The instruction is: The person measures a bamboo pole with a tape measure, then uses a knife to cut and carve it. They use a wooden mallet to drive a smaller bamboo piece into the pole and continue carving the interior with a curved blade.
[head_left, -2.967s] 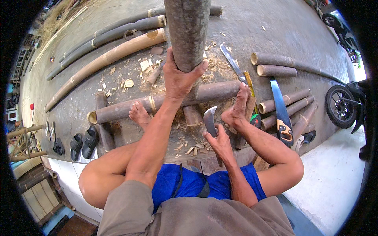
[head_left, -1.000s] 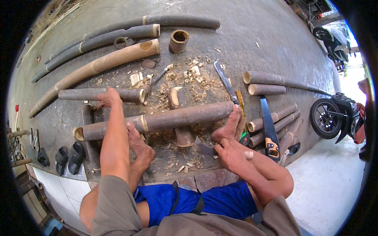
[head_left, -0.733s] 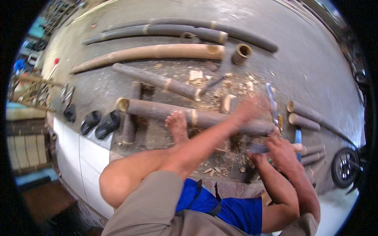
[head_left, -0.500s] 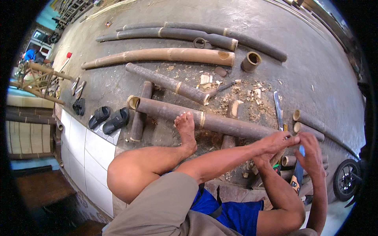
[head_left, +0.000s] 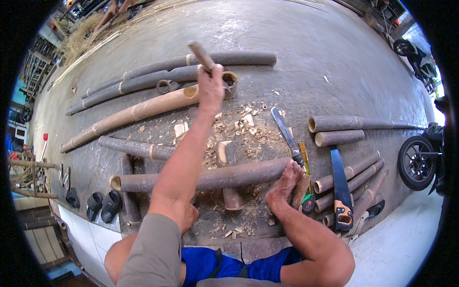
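Note:
My left arm reaches forward over the work area. My left hand (head_left: 210, 93) is closed around a short brown stick-like piece of wood (head_left: 201, 55), whose upper end pokes out above the fist; the rest is hidden. Just right of the fist stands a short, wide bamboo cup (head_left: 231, 79). Below the arm lies a long dark bamboo pole (head_left: 244, 174), raised on two cross pieces of bamboo, the right one (head_left: 232, 198) showing a pale cut end. My right foot (head_left: 284, 184) rests against the pole's right end. My right hand is not in view.
Wood chips (head_left: 246, 122) litter the floor around a long-bladed knife (head_left: 284, 129). A handsaw (head_left: 342, 191), a yellow folding rule (head_left: 304, 160) and several bamboo lengths (head_left: 354, 170) lie to the right, near a motorcycle wheel (head_left: 417, 162). Black sandals (head_left: 111, 206) are at the left.
My view has turned to the right. My hands were close together at the pole's right end; now the left is far forward, gripping the wooden piece, and the right has left the view.

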A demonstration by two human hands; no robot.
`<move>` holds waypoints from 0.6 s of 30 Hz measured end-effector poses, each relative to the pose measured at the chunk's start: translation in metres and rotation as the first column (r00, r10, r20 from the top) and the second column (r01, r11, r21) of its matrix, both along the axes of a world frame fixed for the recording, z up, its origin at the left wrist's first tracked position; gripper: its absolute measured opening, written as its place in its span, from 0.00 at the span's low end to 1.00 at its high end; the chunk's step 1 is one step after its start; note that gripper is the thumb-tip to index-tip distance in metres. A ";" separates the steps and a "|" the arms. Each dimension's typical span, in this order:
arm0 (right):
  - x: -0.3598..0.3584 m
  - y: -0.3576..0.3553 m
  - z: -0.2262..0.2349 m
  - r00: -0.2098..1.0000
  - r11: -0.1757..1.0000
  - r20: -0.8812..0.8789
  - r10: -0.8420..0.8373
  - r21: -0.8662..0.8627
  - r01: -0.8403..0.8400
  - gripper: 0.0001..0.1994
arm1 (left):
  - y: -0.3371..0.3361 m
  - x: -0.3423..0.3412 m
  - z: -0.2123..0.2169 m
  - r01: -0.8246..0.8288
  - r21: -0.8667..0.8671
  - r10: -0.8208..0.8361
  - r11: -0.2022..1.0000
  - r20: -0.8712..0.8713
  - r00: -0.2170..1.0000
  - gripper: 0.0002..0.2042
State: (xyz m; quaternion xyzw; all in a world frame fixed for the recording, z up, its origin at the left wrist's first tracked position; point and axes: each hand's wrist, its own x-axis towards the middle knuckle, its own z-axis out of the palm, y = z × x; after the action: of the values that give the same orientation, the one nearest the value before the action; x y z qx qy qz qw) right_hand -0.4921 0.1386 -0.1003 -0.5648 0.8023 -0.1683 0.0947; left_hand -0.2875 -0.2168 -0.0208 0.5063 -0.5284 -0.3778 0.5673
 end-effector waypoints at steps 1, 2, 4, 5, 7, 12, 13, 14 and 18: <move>0.009 -0.011 -0.009 0.999 0.998 -0.044 -0.014 -0.055 0.011 0.28 | -0.015 0.003 -0.006 -0.026 0.009 0.026 1.000 -0.019 0.999 0.15; 0.015 -0.019 -0.017 0.996 0.995 -0.085 -0.030 -0.101 0.021 0.29 | -0.028 0.004 -0.012 -0.065 -0.004 0.065 0.998 -0.030 0.997 0.15; 0.019 -0.030 -0.029 0.992 0.983 -0.103 -0.071 -0.177 0.052 0.32 | -0.052 0.002 -0.026 -0.082 0.070 0.093 0.994 -0.172 0.981 0.14; 0.019 -0.030 -0.033 0.993 0.975 -0.083 -0.082 -0.213 0.063 0.33 | -0.058 0.002 -0.034 -0.115 0.062 0.122 0.991 -0.135 0.983 0.14; 0.017 -0.030 -0.038 0.997 0.951 0.013 -0.082 -0.297 0.082 0.34 | -0.067 -0.003 -0.051 -0.126 0.114 0.143 0.985 -0.160 0.977 0.14; 0.020 -0.035 -0.032 0.998 0.940 0.044 -0.042 -0.336 0.055 0.31 | -0.071 -0.012 -0.084 -0.233 0.207 0.244 0.950 -0.027 0.969 0.18; 0.022 -0.038 -0.029 0.996 0.952 0.037 -0.077 -0.293 0.085 0.30 | -0.070 -0.013 -0.087 -0.206 0.231 0.228 0.951 -0.077 0.971 0.20; 0.022 -0.039 -0.025 0.993 0.962 0.028 -0.112 -0.247 0.115 0.30 | -0.068 -0.013 -0.088 -0.201 0.205 0.222 0.958 -0.083 0.972 0.20; 0.016 -0.035 -0.016 0.998 0.958 0.027 -0.065 -0.279 0.070 0.26 | -0.055 -0.012 -0.065 -0.202 0.175 0.211 0.964 -0.034 0.977 0.20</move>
State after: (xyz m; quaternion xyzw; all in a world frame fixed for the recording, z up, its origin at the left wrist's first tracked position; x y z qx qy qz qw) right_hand -0.4764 0.1036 -0.1167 -0.5435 0.7883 -0.2881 0.0153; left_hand -0.2998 -0.2716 -0.0863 0.5951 -0.4237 -0.3735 0.5717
